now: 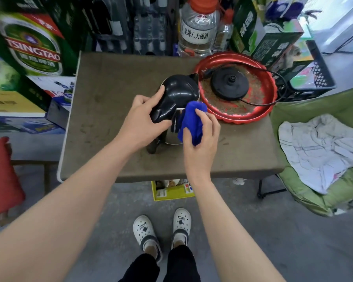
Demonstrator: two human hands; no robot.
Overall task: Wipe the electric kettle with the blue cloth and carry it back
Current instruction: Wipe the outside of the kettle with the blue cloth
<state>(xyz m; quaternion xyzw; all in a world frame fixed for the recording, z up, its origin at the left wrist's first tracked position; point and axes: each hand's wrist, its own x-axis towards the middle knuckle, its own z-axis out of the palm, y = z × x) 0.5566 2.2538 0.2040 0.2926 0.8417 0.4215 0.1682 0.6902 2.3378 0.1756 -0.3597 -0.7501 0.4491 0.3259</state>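
Note:
The electric kettle [179, 92], with a black lid and handle over a steel body, stands on the brown table [110, 82] near its middle. My left hand [143, 121] grips the kettle's black handle from the left. My right hand [200, 143] holds the bunched blue cloth [192, 119] and presses it against the kettle's steel side on the right. The kettle's round black base [229, 83] with its cord lies in the red tray [253, 117], to the right of the kettle.
Beer cartons [31, 43] and large clear bottles [198, 27] crowd the table's far and left sides. A green chair [334, 200] with a white cloth [322, 147] stands to the right. A yellow box [171, 192] sits under the table, and a red cushion [0, 176] lies at the left.

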